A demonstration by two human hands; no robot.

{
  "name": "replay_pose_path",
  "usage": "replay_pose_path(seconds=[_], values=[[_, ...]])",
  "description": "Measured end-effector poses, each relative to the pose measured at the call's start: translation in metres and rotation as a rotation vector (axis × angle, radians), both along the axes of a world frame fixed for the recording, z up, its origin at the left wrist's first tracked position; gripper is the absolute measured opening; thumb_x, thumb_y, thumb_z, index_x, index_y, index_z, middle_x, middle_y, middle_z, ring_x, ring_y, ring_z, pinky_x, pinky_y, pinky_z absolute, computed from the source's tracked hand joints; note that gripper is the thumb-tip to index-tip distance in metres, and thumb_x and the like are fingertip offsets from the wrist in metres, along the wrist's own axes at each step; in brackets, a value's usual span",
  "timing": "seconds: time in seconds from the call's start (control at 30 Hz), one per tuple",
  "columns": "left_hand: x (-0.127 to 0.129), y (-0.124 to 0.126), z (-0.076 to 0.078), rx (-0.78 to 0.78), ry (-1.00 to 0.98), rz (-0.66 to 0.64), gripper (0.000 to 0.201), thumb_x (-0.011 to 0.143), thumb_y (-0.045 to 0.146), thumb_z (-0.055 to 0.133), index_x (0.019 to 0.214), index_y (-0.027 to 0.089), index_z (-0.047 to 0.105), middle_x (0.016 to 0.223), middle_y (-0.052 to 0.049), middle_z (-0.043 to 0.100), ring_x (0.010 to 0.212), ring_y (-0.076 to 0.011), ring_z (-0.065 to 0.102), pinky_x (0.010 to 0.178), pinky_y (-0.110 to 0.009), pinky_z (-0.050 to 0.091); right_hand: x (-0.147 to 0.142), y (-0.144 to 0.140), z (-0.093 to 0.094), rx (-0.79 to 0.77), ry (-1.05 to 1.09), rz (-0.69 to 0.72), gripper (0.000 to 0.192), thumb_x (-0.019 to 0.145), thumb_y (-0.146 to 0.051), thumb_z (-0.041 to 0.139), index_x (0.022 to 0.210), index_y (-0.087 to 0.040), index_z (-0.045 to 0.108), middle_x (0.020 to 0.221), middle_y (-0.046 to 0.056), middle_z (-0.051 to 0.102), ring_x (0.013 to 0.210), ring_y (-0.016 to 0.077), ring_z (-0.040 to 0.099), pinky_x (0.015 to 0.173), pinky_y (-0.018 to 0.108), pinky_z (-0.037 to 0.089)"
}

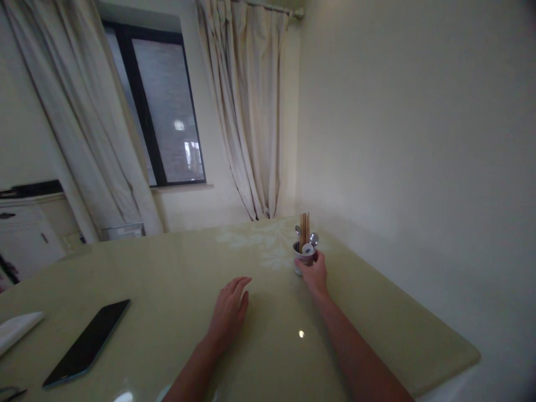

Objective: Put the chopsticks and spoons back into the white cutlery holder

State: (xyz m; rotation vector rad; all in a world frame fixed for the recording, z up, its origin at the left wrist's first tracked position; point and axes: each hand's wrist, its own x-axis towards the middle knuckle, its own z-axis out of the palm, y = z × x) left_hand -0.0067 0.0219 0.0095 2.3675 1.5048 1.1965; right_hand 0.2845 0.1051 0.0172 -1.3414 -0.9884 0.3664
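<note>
My right hand (314,272) is wrapped round a small utensil holder (298,267) near the far right part of the table. Wooden chopsticks (304,230) stand upright in the holder. Beside them are metal spoons (314,239) and a white ceramic spoon (308,249) with a dark mark. Whether the holder's base touches the table is hard to tell. My left hand (231,304) is over the middle of the table, left of the holder, with its fingers stretched out and nothing in it.
A pale green table (176,268) runs along the wall at right. On its left side lie a dark tablet (87,341) and a white object (19,329) cut off by the frame. Beyond are beige curtains (251,100), a window (165,106) and a white cabinet (27,237).
</note>
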Motion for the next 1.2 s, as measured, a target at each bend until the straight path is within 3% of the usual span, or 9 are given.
replay_pose_path(seconds=[0.2, 0.3, 0.47, 0.57, 0.67, 0.8, 0.9, 1.0, 1.2], values=[[0.005, -0.002, 0.002, -0.120, -0.252, -0.013, 0.037, 0.103, 0.042, 0.047, 0.130, 0.024, 0.066, 0.131, -0.012, 0.072, 0.125, -0.0286, 0.067, 0.113, -0.053, 0.049, -0.037, -0.018, 0.005, 0.057, -0.038, 0.239, 0.065, 0.061, -0.039, 0.087, 0.118, -0.020, 0.063, 0.115, 0.012, 0.078, 0.105, 0.0314, 0.074, 0.092, 0.046, 0.060], [0.007, -0.002, 0.012, -0.195, -0.483, 0.003, 0.046, 0.103, 0.056, 0.046, 0.128, 0.023, 0.066, 0.133, -0.013, 0.073, 0.125, -0.0291, 0.067, 0.111, -0.051, 0.051, -0.063, -0.031, 0.005, 0.057, -0.040, 0.468, 0.067, 0.062, -0.037, 0.090, 0.121, -0.020, 0.065, 0.118, 0.013, 0.077, 0.103, 0.0317, 0.073, 0.086, 0.046, 0.062], [-0.001, 0.017, 0.052, -0.163, -0.878, -0.003, 0.064, 0.098, 0.074, 0.047, 0.130, 0.021, 0.064, 0.136, -0.015, 0.072, 0.125, -0.0291, 0.068, 0.107, -0.047, 0.052, -0.092, -0.054, 0.010, 0.014, -0.080, 0.778, 0.069, 0.063, -0.033, 0.094, 0.125, -0.020, 0.066, 0.122, 0.012, 0.076, 0.104, 0.0313, 0.072, 0.086, 0.043, 0.060], [-0.007, 0.037, 0.083, -0.264, -1.000, -0.085, 0.071, 0.091, 0.077, 0.057, 0.131, 0.019, 0.065, 0.137, -0.015, 0.072, 0.127, -0.0291, 0.068, 0.107, -0.045, 0.050, -0.098, -0.062, 0.013, 0.014, -0.108, 0.862, 0.070, 0.063, -0.033, 0.093, 0.126, -0.020, 0.066, 0.122, 0.012, 0.076, 0.105, 0.0319, 0.072, 0.085, 0.042, 0.059], [-0.009, 0.055, 0.107, -0.422, -1.000, -0.204, 0.069, 0.082, 0.074, 0.071, 0.122, 0.017, 0.071, 0.130, -0.015, 0.076, 0.120, -0.0289, 0.070, 0.103, -0.041, 0.051, -0.100, -0.066, 0.015, 0.016, -0.118, 0.902, 0.069, 0.064, -0.033, 0.092, 0.126, -0.020, 0.066, 0.122, 0.011, 0.076, 0.108, 0.0324, 0.071, 0.087, 0.042, 0.057], [-0.008, 0.064, 0.118, -0.571, -0.916, -0.272, 0.068, 0.075, 0.070, 0.080, 0.117, 0.017, 0.074, 0.111, -0.014, 0.081, 0.099, -0.0269, 0.075, 0.085, -0.037, 0.054, -0.100, -0.069, 0.018, 0.030, -0.127, 0.922, 0.068, 0.066, -0.034, 0.091, 0.127, -0.021, 0.066, 0.123, 0.010, 0.075, 0.109, 0.0315, 0.070, 0.087, 0.041, 0.057], [-0.005, 0.063, 0.121, -0.551, -0.869, -0.250, 0.064, 0.073, 0.071, 0.081, 0.106, 0.016, 0.075, 0.098, -0.010, 0.082, 0.087, -0.0241, 0.074, 0.077, -0.033, 0.052, -0.100, -0.070, 0.018, 0.027, -0.120, 0.927, 0.066, 0.067, -0.036, 0.091, 0.126, -0.021, 0.065, 0.122, 0.009, 0.076, 0.108, 0.0303, 0.071, 0.088, 0.041, 0.058], [0.001, 0.059, 0.130, -0.531, -0.833, -0.236, 0.060, 0.073, 0.073, 0.080, 0.096, 0.018, 0.074, 0.096, -0.009, 0.083, 0.089, -0.0249, 0.074, 0.078, -0.033, 0.052, -0.099, -0.069, 0.017, 0.015, -0.107, 0.938, 0.068, 0.068, -0.040, 0.091, 0.127, -0.022, 0.065, 0.124, 0.010, 0.075, 0.108, 0.0305, 0.070, 0.088, 0.042, 0.058], [0.020, 0.044, 0.176, -0.263, -0.696, -0.235, 0.056, 0.083, 0.074, 0.069, 0.089, 0.018, 0.071, 0.098, -0.011, 0.084, 0.101, -0.0274, 0.075, 0.091, -0.038, 0.056, -0.097, -0.063, 0.011, 0.011, -0.099, 0.957, 0.072, 0.065, -0.041, 0.094, 0.128, -0.021, 0.065, 0.126, 0.011, 0.074, 0.110, 0.0312, 0.069, 0.088, 0.041, 0.056]])
